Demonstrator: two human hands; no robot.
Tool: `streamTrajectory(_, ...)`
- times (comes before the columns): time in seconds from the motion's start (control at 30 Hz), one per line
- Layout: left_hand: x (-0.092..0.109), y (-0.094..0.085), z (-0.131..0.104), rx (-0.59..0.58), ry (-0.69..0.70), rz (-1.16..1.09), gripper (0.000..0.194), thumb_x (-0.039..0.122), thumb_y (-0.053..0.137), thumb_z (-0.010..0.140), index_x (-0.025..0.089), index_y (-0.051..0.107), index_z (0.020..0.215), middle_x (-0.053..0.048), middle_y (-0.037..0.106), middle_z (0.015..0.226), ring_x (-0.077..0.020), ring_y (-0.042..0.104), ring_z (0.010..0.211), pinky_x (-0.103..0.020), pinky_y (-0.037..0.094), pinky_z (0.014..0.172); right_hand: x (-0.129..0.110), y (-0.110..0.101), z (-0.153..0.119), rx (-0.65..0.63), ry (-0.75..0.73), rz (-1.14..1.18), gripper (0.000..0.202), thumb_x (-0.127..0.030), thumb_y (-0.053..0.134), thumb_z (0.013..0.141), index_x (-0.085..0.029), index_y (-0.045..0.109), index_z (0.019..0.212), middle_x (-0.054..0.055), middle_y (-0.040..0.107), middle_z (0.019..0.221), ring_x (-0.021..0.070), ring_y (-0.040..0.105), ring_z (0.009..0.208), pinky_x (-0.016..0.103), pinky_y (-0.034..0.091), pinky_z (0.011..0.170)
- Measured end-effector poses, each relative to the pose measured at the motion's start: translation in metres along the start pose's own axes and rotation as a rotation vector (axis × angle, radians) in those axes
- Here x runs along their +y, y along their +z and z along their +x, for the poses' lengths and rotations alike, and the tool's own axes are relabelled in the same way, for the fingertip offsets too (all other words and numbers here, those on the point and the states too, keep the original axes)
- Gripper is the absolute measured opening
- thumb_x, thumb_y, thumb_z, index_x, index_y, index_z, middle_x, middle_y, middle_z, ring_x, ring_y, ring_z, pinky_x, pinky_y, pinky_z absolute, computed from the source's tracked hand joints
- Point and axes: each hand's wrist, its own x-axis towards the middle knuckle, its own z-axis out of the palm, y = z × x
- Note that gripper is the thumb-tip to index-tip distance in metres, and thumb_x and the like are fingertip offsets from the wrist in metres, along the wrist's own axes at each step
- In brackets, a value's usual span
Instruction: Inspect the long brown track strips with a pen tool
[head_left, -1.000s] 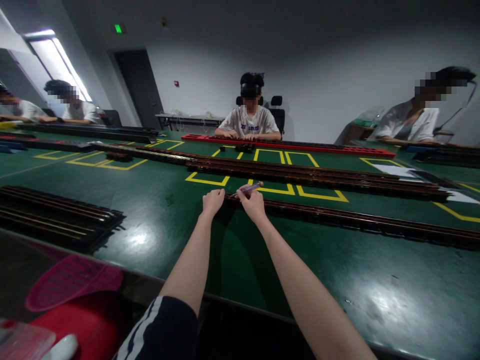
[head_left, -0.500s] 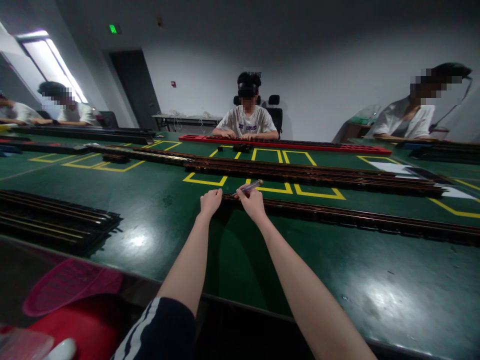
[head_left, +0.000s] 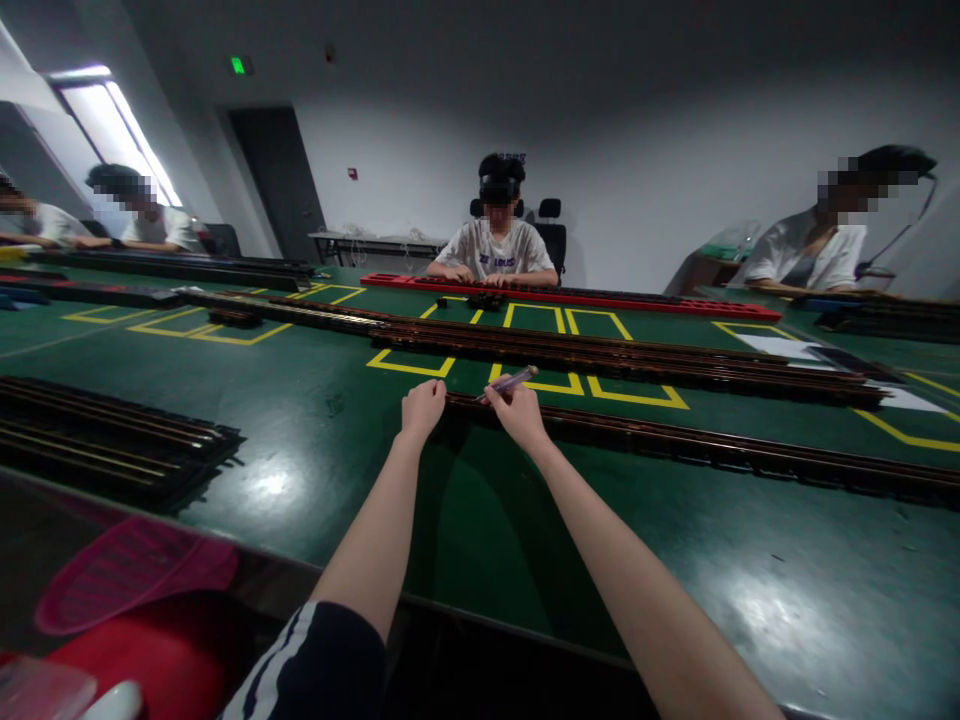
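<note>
Near the middle of the green table, my left hand (head_left: 424,408) is closed round the left end of a long dark strip (head_left: 675,441) with coppery lines. My right hand (head_left: 516,408) pinches a slim, pen-like tool (head_left: 511,381) just right of it. The tool slants, its tip down at the strip and its pale brownish end up to the right. From my hands the strip runs off to the right edge of the view. Fine detail at the tool's tip is too small to make out.
Beyond my hands lies a bundle of long dark strips (head_left: 622,356) across yellow tape outlines. Another stack (head_left: 97,440) lies at left. A red tray (head_left: 645,296) stands before a person opposite. Other people sit left and right. A pink basket (head_left: 135,580) is below the table edge (head_left: 292,565).
My right hand has moved slightly right along the strip with the tool, away from my left hand. The left hand keeps its hold. The view has shifted slightly.
</note>
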Motion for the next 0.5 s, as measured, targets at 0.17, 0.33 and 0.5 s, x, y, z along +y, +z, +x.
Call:
streamTrajectory(0.17, 0.007, 0.0, -0.001, 0.037, 0.153, 0.049, 0.03, 0.024, 0.037, 0.093, 0.016, 0.062, 0.079, -0.009, 0.067, 0.093, -0.0189, 0.062, 0.086, -0.027, 0.047, 0.075, 0.001, -0.012, -0.002, -0.031, 0.003, -0.014, 0.009, -0.018, 0.057, 0.087, -0.018, 0.06, 0.079, 0.006, 0.07, 0.078, 0.0198, 0.069, 0.076, 0.037, 0.055, 0.076)
streamTrajectory(0.33, 0.011, 0.005, -0.001, 0.009, 0.261, 0.078, 0.031, 0.024, 0.037, 0.093, 0.016, 0.065, 0.084, -0.009, 0.067, 0.098, -0.0195, 0.061, 0.093, -0.03, 0.048, 0.084, 0.005, -0.011, -0.005, -0.011, -0.044, -0.043, 0.009, -0.019, 0.056, 0.088, -0.018, 0.06, 0.079, 0.005, 0.07, 0.076, 0.0195, 0.069, 0.077, 0.036, 0.054, 0.079)
streamTrajectory(0.5, 0.008, 0.01, 0.0, -0.03, 0.33, 0.136, 0.032, 0.025, 0.036, 0.093, 0.016, 0.066, 0.088, -0.01, 0.067, 0.1, -0.0207, 0.061, 0.094, -0.035, 0.048, 0.087, 0.007, -0.012, -0.006, 0.032, -0.04, -0.063, 0.01, -0.018, 0.056, 0.088, -0.018, 0.059, 0.079, 0.005, 0.071, 0.076, 0.0188, 0.069, 0.076, 0.033, 0.054, 0.078)
